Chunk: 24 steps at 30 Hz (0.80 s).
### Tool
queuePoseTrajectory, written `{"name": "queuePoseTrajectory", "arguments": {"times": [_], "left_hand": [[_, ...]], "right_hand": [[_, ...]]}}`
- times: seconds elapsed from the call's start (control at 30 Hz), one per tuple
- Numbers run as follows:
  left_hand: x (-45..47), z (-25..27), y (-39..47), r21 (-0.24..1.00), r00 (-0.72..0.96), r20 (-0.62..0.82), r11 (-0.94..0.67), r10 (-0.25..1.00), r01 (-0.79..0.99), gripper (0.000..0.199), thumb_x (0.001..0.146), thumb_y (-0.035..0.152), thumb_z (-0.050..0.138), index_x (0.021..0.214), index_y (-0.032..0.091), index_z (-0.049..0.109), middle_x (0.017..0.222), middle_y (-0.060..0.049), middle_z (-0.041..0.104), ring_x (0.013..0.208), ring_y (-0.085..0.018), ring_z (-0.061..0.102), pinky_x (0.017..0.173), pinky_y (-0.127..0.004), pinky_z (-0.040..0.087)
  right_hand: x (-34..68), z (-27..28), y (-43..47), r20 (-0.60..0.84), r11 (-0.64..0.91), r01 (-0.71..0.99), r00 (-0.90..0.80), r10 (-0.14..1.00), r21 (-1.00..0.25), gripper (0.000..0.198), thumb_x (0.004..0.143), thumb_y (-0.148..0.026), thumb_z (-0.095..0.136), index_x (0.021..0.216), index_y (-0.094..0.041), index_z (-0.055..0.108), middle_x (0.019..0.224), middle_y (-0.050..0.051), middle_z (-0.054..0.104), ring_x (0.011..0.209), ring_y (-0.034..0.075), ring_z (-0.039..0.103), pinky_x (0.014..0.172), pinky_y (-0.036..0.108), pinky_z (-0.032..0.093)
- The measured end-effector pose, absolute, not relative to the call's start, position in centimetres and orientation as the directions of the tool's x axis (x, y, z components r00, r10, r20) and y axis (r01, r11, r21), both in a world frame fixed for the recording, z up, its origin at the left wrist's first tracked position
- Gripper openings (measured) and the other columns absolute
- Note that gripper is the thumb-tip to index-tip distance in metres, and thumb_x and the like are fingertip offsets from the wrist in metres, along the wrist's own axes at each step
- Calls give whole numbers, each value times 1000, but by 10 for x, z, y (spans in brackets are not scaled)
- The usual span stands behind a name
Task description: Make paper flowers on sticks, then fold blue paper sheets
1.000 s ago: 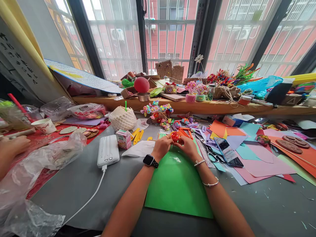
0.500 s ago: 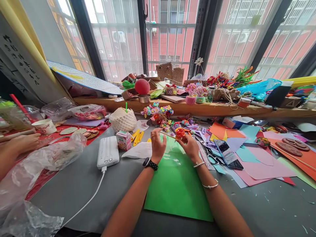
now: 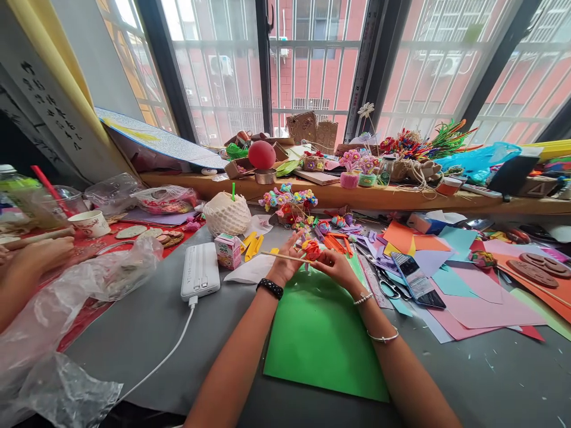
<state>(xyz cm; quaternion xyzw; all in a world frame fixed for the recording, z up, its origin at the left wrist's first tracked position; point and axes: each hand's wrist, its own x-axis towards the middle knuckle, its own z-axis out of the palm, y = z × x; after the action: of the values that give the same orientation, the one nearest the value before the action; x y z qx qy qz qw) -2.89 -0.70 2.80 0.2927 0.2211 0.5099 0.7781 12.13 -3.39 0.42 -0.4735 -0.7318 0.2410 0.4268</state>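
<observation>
A red-orange paper flower [image 3: 311, 249] is between my two hands above a green sheet [image 3: 328, 339]. My left hand [image 3: 286, 267], palm turned up, cups the flower from the left, its fingers partly hidden behind it. A thin wooden stick [image 3: 279, 255] crosses in front of this hand, and its right end meets the flower. My right hand [image 3: 339, 268] is closed on the flower's right side, thumb and fingers pinched together. Whether the stick is fixed to the flower I cannot tell.
Left of the sheet are a white power bank [image 3: 200, 270] with a cable, a pink carton [image 3: 228, 251] and a net-wrapped coconut [image 3: 227, 214]. Scissors [image 3: 388, 285], a phone [image 3: 417, 279] and coloured paper [image 3: 482, 297] lie right. Another person's hand [image 3: 49, 255] is far left.
My left hand has turned palm up and moved from the stick to beside the flower. The flower has shifted slightly left and lower, and my right hand stays at it.
</observation>
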Motion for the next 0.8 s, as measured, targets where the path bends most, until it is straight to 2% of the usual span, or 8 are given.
{"name": "queuePoseTrajectory", "arguments": {"times": [0.13,0.27,0.5,0.6,0.67,0.8], "left_hand": [[-30,25,-6,684,501,-96,422,860,-595,42,79,20,47,121,21,41,96,-8,60,68,-15,61,61,-28,50],[-30,23,-5,709,483,-84,393,871,-585,48,75,11,48,122,21,41,94,-7,62,65,-14,62,60,-25,49],[-28,26,-8,680,533,11,385,846,-624,46,75,14,49,120,17,44,99,-9,61,80,-19,61,73,-31,46],[-28,27,-9,626,539,131,352,832,-696,44,77,26,48,121,18,44,105,-9,59,87,-21,59,79,-36,44],[-27,27,-9,614,544,154,351,825,-707,43,78,32,47,119,18,45,105,-8,59,89,-22,58,82,-38,42],[-26,24,-7,621,547,120,367,829,-692,34,76,19,47,110,17,53,99,-7,61,86,-20,59,83,-36,41]], "right_hand": [[120,5,-34,371,454,470,-264,890,-757,36,68,-47,57,55,-18,41,52,-5,38,48,8,33,44,21,23],[121,3,-33,376,443,500,-235,896,-744,35,68,-47,56,56,-17,42,53,-4,40,49,9,34,45,21,24],[120,0,-32,453,476,524,-182,873,-707,35,69,-47,56,58,-18,43,56,-3,42,51,10,36,46,21,27],[120,0,-32,472,486,501,-165,866,-716,35,68,-47,58,58,-18,41,55,-3,41,50,9,36,45,21,28],[120,1,-32,490,503,496,-169,856,-708,35,68,-46,58,57,-19,40,55,-4,41,50,9,36,45,21,28],[120,0,-31,517,533,507,-189,835,-677,32,70,-44,58,58,-19,41,56,-3,42,51,10,37,46,21,29]]}}
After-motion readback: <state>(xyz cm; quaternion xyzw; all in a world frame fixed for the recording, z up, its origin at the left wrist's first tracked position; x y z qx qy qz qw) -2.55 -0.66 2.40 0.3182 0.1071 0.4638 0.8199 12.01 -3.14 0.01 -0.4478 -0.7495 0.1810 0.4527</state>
